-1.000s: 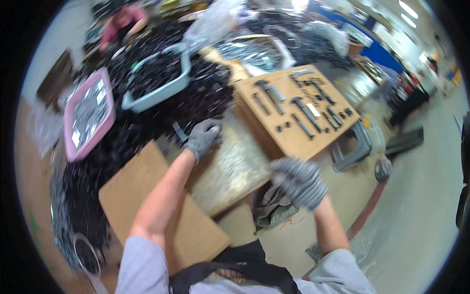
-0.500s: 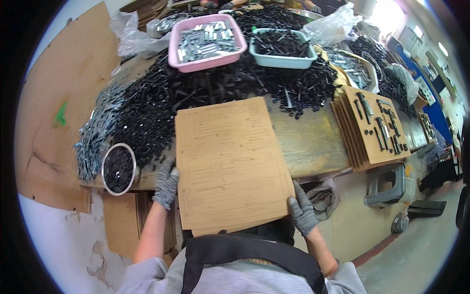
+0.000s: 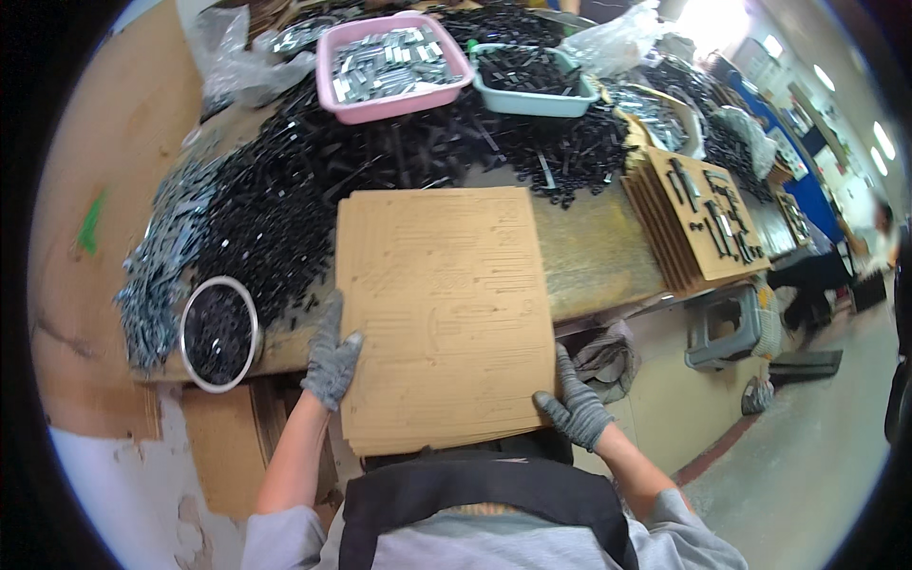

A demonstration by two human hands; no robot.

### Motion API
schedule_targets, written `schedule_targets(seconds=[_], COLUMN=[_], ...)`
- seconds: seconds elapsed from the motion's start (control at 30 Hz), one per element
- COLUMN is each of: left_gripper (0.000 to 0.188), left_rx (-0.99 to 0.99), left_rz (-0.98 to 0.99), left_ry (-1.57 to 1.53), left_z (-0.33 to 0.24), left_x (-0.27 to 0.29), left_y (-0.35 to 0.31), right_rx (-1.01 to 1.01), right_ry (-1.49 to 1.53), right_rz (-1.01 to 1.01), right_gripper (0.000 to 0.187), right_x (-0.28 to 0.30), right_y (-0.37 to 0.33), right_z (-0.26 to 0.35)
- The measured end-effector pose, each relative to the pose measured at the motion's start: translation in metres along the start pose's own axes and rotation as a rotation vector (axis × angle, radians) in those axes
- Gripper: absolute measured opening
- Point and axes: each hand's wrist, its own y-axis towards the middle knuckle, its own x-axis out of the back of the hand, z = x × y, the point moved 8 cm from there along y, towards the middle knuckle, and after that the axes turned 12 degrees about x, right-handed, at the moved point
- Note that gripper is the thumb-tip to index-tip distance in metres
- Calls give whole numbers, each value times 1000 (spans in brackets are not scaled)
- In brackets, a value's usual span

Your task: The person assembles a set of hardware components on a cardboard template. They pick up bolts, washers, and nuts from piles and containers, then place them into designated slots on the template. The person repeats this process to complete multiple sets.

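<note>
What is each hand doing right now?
Left hand: closed on the left edge of the cardboard panel stack.
Right hand: gripping the stack's lower right corner.

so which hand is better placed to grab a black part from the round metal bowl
Left. The left hand grips the cardboard sheet edge right beside the round metal bowl; the right hand holds the far corner.

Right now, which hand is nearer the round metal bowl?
Left. The left hand grips the board stack's left edge, beside the bowl; the right hand holds the far lower corner.
</note>
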Motion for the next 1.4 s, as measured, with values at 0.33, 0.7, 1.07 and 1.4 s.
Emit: schedule_targets(seconds=[0.33, 0.7, 1.07, 1.4], left_gripper=[61, 61, 68, 52], left_rx=[140, 210, 191, -345], left_rz=[40, -22, 8, 241], left_ry=[-437, -205, -619, -45], left_z=[-13, -18, -23, -80], left_x=[-1, 6, -12, -52], left_y=[11, -4, -13, 2], right_rx=[10, 71, -214, -102], right_ry=[-378, -656, 358, 593], right_rz=[-354, -739, -319, -557], right_gripper=[36, 28, 50, 73], right_x=[184, 194, 56, 78], right_y=[205, 279, 56, 6], right_z=[-95, -82, -74, -72])
